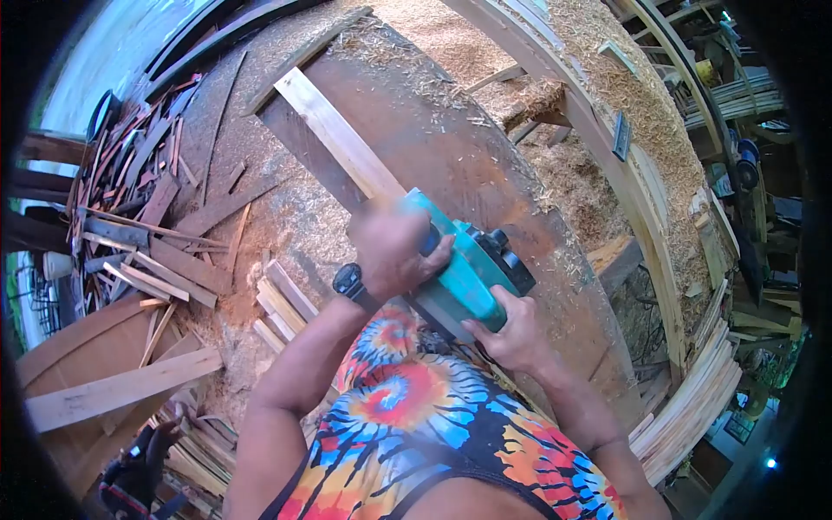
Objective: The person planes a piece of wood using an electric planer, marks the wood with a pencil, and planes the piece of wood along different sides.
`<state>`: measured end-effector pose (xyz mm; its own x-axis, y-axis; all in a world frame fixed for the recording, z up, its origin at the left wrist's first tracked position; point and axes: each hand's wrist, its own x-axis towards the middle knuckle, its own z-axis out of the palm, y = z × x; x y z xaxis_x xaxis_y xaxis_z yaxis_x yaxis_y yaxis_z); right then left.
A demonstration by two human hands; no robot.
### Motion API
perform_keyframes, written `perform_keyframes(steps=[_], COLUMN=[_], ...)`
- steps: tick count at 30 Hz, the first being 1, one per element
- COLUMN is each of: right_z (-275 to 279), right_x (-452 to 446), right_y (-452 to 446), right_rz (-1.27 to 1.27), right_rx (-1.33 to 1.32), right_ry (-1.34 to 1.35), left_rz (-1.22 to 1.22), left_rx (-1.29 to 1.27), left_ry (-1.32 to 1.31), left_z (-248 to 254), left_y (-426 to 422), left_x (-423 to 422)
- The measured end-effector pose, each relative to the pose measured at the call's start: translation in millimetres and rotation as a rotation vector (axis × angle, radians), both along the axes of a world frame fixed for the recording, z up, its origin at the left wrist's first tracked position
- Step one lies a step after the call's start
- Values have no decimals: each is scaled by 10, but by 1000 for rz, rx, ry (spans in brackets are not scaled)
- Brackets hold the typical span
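A teal electric hand planer (468, 282) rests on a long, pale wooden board (338, 134), which runs away from me to the upper left across the workbench. My left hand (394, 247), with a dark watch at its wrist, is closed over the front part of the planer; part of this hand is blurred. At the rear end, my right hand (516, 334) wraps around the handle. The planer's black side parts face right. Its sole and the near end of the board are hidden under the tool and my body.
Brown workbench (468, 147) has shavings along its edges, and a wooden strip (303, 61) lies across its far end. Sawdust (598, 208) and a long beam (628, 186) lie to the right. Scrap wood (165, 199) is heaped left; stacked strips (693, 407) are at lower right.
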<state>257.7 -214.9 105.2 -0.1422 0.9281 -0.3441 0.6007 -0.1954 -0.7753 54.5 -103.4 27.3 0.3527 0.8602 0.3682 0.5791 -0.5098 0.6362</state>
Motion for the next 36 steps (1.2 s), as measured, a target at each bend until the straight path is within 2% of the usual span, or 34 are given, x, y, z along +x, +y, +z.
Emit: perform_keyframes(steps=[36], right_z=[85], right_x=[-883], right_y=[1563], right_rz=[89], right_rx=[57], right_ry=[-32], left_rz=[67], left_rx=[-33], left_ry=[65], left_z=[91], left_y=[1366], left_x=[-980])
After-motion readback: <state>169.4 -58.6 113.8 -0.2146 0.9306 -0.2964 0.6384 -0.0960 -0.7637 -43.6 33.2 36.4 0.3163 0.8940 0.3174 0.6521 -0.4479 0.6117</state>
